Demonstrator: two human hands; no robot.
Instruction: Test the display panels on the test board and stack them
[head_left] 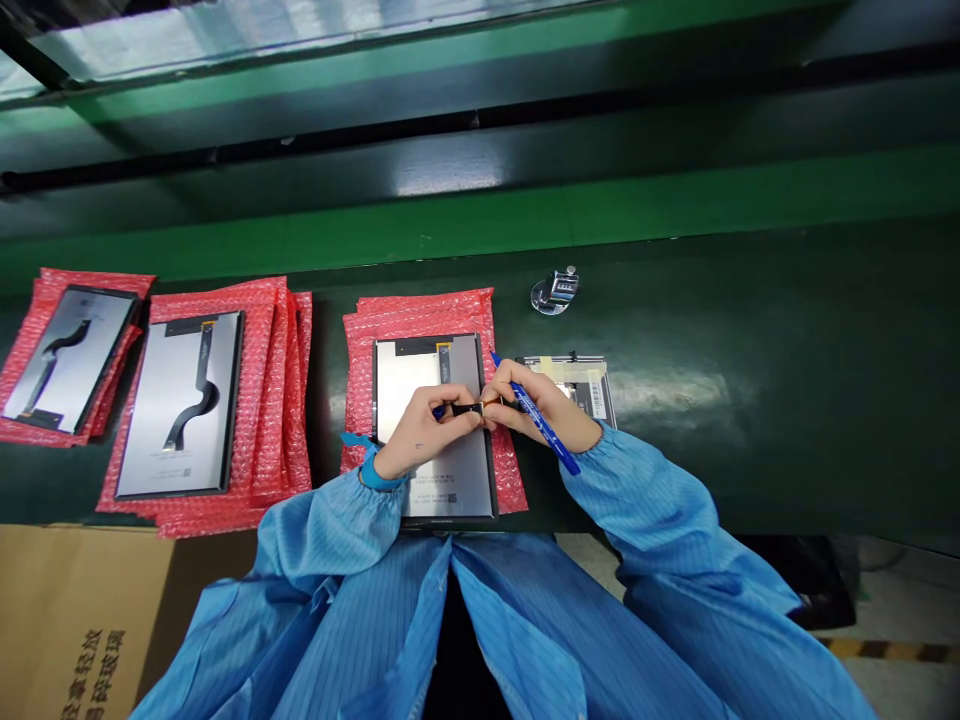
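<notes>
A display panel [454,490] with a silver back and dark border lies in front of me on red bubble-wrap sheets. Above it, my left hand [420,430] pinches the black ribbon cable [466,408] between thumb and finger. A blue pen [536,415] rests slanted in my right hand [559,405]. The thumb and forefinger of that hand meet the cable's end, beside a thin amber strip that is mostly hidden. Partly behind my right hand lies a small flat electronic assembly [598,385] with yellowish tape and a white label.
Two more display panels, one [172,460] nearer and one [67,370] farther left, lie on stacked red bubble wrap [262,400]. A metal tally counter [556,290] stands on the dark green bench [750,330]. Below the bench at left is a cardboard box [67,590].
</notes>
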